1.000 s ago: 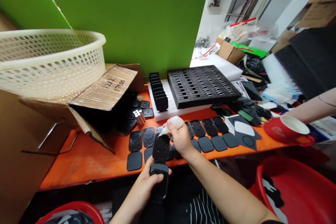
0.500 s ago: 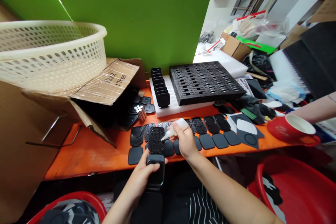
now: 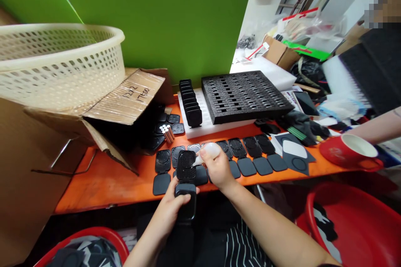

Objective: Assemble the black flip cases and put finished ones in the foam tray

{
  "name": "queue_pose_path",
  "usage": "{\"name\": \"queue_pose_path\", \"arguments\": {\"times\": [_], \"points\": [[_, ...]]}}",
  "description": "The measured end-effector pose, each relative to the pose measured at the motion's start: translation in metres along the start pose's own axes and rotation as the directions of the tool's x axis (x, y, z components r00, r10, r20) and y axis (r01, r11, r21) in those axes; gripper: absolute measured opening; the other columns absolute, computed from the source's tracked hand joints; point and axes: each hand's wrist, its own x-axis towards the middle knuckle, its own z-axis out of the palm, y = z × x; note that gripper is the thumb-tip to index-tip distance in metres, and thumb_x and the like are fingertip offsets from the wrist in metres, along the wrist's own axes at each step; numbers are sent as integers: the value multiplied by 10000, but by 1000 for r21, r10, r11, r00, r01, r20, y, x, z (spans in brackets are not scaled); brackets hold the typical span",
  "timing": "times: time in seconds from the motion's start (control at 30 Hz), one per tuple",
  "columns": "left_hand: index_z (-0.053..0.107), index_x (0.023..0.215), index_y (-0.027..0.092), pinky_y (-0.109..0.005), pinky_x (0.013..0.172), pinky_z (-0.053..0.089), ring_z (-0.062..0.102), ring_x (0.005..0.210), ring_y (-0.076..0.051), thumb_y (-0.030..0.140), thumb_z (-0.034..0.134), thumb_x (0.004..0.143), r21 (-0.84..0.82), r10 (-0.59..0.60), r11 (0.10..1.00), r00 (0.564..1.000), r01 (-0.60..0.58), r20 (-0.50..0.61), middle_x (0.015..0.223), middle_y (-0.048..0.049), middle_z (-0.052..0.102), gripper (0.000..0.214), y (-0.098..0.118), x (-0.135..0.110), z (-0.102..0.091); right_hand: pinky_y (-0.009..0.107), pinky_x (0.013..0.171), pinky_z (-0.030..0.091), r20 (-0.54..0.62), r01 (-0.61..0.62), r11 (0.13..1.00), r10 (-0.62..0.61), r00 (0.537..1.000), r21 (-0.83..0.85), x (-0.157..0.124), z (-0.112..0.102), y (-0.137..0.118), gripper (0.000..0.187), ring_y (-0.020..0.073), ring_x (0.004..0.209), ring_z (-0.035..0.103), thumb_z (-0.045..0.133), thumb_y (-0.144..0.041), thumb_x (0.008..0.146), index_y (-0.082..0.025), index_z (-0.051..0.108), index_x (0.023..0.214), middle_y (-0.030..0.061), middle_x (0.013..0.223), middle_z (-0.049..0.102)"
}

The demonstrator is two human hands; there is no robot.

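Observation:
My left hand [image 3: 173, 204] is closed around a black hinged case [image 3: 186, 164], its thumb lying over the lower half. The upper half is folded open and shows a gridded inner face. In my right hand [image 3: 218, 171] is a small white squeeze bottle [image 3: 210, 152], gripped between thumb and fingers. Its narrow tip points left and meets or nearly meets the right side of the gridded face; I cannot tell which. Behind my hands, more opened black cases [image 3: 237, 148] lie in a row, gridded halves at the back and smooth halves in front.
A black foam tray [image 3: 247, 112] and upright black pieces [image 3: 193, 117] stand at the back. A cardboard box [image 3: 125, 108] under a white basket [image 3: 62, 66] is at left. A red mug [image 3: 347, 152] sits right, beside another person's arm [image 3: 382, 127]. Red tubs [image 3: 360, 225] flank me below.
My right hand has tilted the squeeze bottle, so its base now turns more toward the camera and its tip sits slightly lower. My left hand and the case stay nearly still.

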Motion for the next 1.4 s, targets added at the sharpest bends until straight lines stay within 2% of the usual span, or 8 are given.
{"name": "queue_pose_path", "arguments": {"times": [0.07,0.17,0.33,0.6,0.73,0.97,1.17,1.4], "points": [[402,1268,144,-299,699,469,661,799,-234,230,668,613,-16,14,1000,1000,-15,-11,876,-70,729,712,1,1,0,256,538,432,-19,-35,998,36,999,54,2,1,-1,247,131,557,536,589,-422,798,-176,600,787,23,686,630],[533,1140,147,-284,709,471,655,839,-235,236,679,610,-33,31,999,999,-33,-44,882,-73,730,558,3,3,0,233,459,405,-80,-123,953,150,985,275,9,1,-3,291,113,495,504,620,-461,760,-172,594,739,9,645,623],[663,959,113,-250,655,479,644,851,-224,264,689,630,-76,41,996,996,-47,-81,995,-104,706,363,15,4,-1,186,380,375,-76,-281,723,418,905,631,18,-7,-5,300,80,438,476,716,-429,670,-169,569,707,0,627,630],[652,943,118,-238,607,518,658,689,-171,209,714,641,-286,26,956,989,-67,-147,863,-76,716,322,31,7,3,147,333,380,110,-493,501,614,782,712,10,-25,-14,215,52,381,471,654,-378,753,-187,556,736,-5,651,654],[658,883,116,-235,587,524,639,618,-147,159,668,686,-366,27,928,991,-72,-128,771,-50,707,202,31,12,4,137,338,383,143,-496,420,637,758,760,7,-28,-22,193,43,380,458,636,-355,775,-179,566,740,-2,659,651],[649,866,75,-287,740,546,667,757,-180,51,520,706,-511,-72,859,990,0,-122,846,-102,707,206,38,10,7,151,349,407,206,-504,340,630,749,794,9,-37,-22,183,48,396,462,589,-344,818,-185,571,729,-5,679,643],[612,1047,127,-313,706,534,665,784,-202,137,589,728,-400,-11,916,1000,8,-6,965,-102,696,320,42,-1,10,148,348,402,237,-502,292,623,746,814,12,-40,-25,177,49,404,461,574,-341,826,-190,565,734,-9,681,626],[626,980,174,-217,631,471,622,814,-175,202,699,636,-194,140,968,984,-160,-115,897,-14,680,352,35,-2,15,141,351,373,263,-511,242,636,726,825,8,-41,-31,176,47,404,442,563,-337,829,-184,564,741,-7,670,622]]}}
